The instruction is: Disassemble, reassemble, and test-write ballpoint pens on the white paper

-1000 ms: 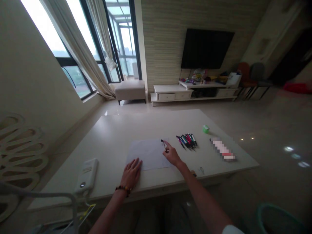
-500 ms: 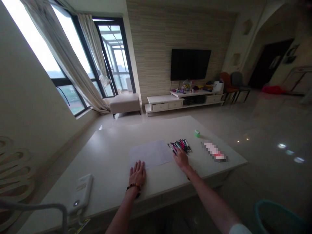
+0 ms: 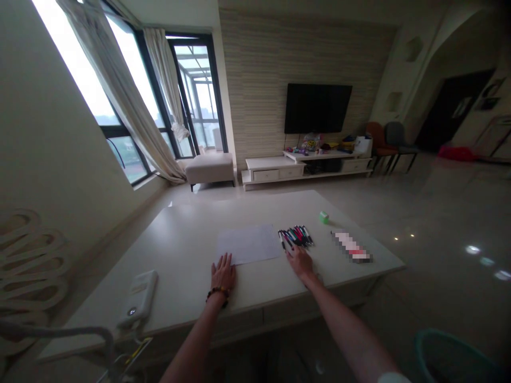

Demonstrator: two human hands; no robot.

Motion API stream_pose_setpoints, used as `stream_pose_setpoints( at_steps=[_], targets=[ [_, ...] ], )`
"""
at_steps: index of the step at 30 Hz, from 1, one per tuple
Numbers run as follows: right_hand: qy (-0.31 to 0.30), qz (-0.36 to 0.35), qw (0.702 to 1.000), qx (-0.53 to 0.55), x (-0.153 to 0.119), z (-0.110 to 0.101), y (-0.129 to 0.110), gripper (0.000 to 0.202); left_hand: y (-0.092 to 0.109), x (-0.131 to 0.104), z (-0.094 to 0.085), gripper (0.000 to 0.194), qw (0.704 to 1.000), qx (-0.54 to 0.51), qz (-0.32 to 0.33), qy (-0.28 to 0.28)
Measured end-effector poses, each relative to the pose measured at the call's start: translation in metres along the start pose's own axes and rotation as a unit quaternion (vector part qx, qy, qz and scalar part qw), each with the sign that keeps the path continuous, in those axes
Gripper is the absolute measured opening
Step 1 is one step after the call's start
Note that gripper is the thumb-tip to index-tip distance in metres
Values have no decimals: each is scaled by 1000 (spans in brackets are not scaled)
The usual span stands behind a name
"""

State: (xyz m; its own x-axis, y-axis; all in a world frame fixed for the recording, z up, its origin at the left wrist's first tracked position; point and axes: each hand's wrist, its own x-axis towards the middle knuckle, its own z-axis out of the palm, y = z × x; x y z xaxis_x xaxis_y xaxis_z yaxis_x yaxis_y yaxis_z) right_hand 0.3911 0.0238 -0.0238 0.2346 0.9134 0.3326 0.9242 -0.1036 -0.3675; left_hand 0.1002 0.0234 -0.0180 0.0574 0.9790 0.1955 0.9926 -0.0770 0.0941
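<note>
A sheet of white paper (image 3: pixel 248 243) lies on the white table. My left hand (image 3: pixel 223 274) rests flat by its near left corner, fingers stretched out and a beaded bracelet at the wrist. To the right of the paper, several pens (image 3: pixel 296 235) lie side by side in a loose row, with dark, white, red and green parts. My right hand (image 3: pixel 300 261) is at the near edge of the row, its fingertips beside the lower ends of the left pens. Its fingers look slightly apart, with nothing visible in them; whether they touch a pen I cannot tell.
Beyond the pens stands a small green-and-white object (image 3: pixel 324 217). A blurred-out pink-and-red item (image 3: pixel 352 247) lies at the right of the table (image 3: pixel 179 250). A white device (image 3: pixel 139 299) with a cable sits at the left edge. A teal bin (image 3: pixel 429 346) stands on the floor.
My right hand has drawn back slightly toward me from over the pens, leaving more of them in sight. The left hand stays by the paper. The camera view has shifted a little.
</note>
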Motion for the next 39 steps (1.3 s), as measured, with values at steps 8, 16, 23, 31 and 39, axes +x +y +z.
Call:
stream_pose_setpoints(
  at_steps=[8,16,23,31,39],
  targets=[
    [-48,-7,998,-36,1,-5,-6,23,-47,-11,-9,50,1000,11,7,-22],
    [-49,6,997,-56,10,2,-6,23,-73,-13,-5,44,997,13,-70,15],
    [-32,17,995,-88,-2,1,-4,29,-65,-22,-19,36,987,54,-132,78],
    [-72,34,992,-101,1,7,-2,37,-68,-23,-19,38,990,38,-139,10],
    [-72,29,993,-90,2,10,0,37,-71,-23,-17,38,990,42,-132,0]
  ],
)
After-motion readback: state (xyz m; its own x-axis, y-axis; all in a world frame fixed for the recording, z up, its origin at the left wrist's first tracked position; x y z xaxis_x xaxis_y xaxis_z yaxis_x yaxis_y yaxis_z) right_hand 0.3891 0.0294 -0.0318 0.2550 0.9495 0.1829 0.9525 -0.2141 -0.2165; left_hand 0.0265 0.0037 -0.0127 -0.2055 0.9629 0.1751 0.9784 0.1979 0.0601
